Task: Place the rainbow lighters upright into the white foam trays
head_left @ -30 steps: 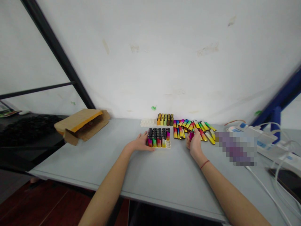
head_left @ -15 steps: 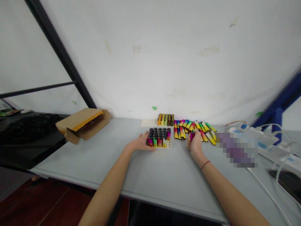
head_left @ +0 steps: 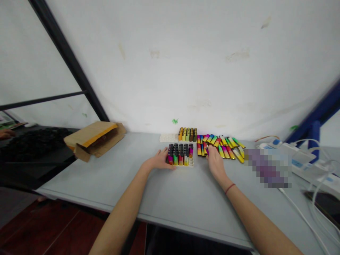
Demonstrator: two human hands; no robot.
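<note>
My left hand (head_left: 158, 161) lies flat on the grey table (head_left: 170, 198), fingers apart and touching the left side of a white tray (head_left: 189, 164) filled with upright colourful lighters (head_left: 180, 155). My right hand (head_left: 214, 162) reaches to the near edge of a heap of loose rainbow-coloured lighters (head_left: 223, 147) just right of the tray. Its fingertips pinch a magenta lighter (head_left: 207, 151).
A second row of upright lighters (head_left: 187, 134) and an empty white tray (head_left: 167, 137) stand by the wall. An open cardboard box (head_left: 92, 140) lies at the left. White power strips and cables (head_left: 305, 159) fill the right. Another person's hand (head_left: 5, 133) shows at the far left.
My right hand has shifted left and slightly forward along the loose lighters, closer to the tray. My left hand has stayed by the tray.
</note>
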